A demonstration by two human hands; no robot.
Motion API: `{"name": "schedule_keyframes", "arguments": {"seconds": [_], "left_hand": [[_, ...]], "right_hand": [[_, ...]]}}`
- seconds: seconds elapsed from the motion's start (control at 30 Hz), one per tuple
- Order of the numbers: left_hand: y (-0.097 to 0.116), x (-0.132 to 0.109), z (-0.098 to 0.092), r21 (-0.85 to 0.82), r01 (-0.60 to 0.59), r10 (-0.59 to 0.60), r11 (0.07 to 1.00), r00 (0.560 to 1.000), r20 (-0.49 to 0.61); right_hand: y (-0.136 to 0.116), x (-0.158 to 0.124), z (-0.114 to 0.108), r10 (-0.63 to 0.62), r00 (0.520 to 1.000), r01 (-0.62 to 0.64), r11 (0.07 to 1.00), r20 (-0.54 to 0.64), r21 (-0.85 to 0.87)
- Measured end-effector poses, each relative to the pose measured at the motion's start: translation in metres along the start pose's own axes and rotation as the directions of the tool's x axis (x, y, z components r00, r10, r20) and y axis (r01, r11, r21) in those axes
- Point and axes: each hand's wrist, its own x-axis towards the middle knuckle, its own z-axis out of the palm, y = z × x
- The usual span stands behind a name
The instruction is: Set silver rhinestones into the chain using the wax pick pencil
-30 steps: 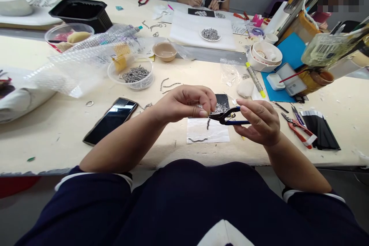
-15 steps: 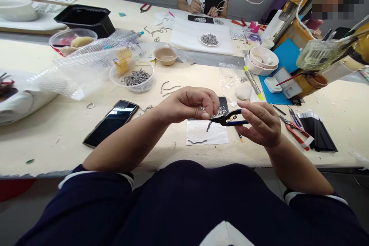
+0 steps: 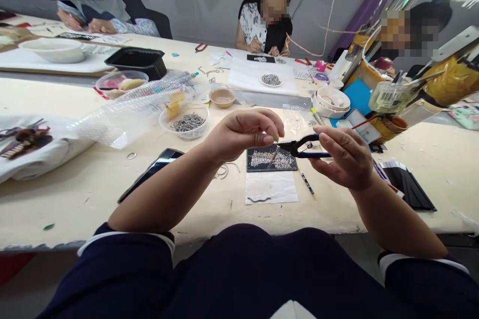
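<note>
My left hand (image 3: 247, 132) is closed in a pinch, thumb against fingertips. What it pinches is too small to make out; a thin strand seems to hang just below. In my right hand (image 3: 346, 157) are small pliers (image 3: 292, 148) with dark jaws and blue handles. Their tips point left and meet the left fingertips. Below the hands lies a black tray (image 3: 254, 167) strewn with small silvery and gold-coloured bits. A short dark chain piece (image 3: 259, 200) rests on the white paper (image 3: 275, 187) in front of it.
A phone (image 3: 144, 174) lies under my left forearm, near a clear tub (image 3: 187, 127) of metal chain pieces. A patterned pencil (image 3: 307, 184) is right of the paper. Cups and tool holders (image 3: 389, 97) crowd the right. Co-workers sit across the table (image 3: 112, 229).
The view has tilted up, showing more of the co-workers. The plier tips and left fingertips stay together. The dark chain piece seen hanging below them no longer shows clearly.
</note>
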Motion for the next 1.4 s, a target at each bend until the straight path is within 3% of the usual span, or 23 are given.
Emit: {"name": "schedule_keyframes", "arguments": {"seconds": [0.3,0.57,0.8,1.07,1.27,1.4], "left_hand": [[0.022,-0.009,-0.035,0.212,-0.119,0.172,0.97,0.952,-0.251],[0.042,-0.032,-0.08,0.46,-0.144,0.275,0.876,0.933,-0.233],[0.062,-0.039,-0.092,0.488,-0.135,0.327,0.862,0.885,-0.332],[0.053,-0.055,-0.119,0.543,-0.085,0.292,0.836,0.905,-0.308],[0.045,-0.063,-0.127,0.493,-0.048,0.231,0.869,0.92,-0.318],[0.04,-0.067,-0.129,0.442,-0.028,0.195,0.897,0.92,-0.339]], "right_hand": [[0.028,0.052,-0.002,-0.05,0.995,0.041,0.994,-0.083,-0.105],[0.059,0.113,-0.008,-0.132,0.984,0.102,0.968,-0.122,-0.231],[0.087,0.177,-0.023,-0.153,0.985,0.124,0.948,-0.078,-0.293],[0.109,0.23,-0.028,-0.051,0.999,0.046,0.951,-0.01,-0.305],[0.105,0.241,-0.026,0.043,0.999,-0.036,0.945,0.015,-0.325],[0.101,0.241,-0.028,0.041,0.999,-0.032,0.927,0.016,-0.374]]}}
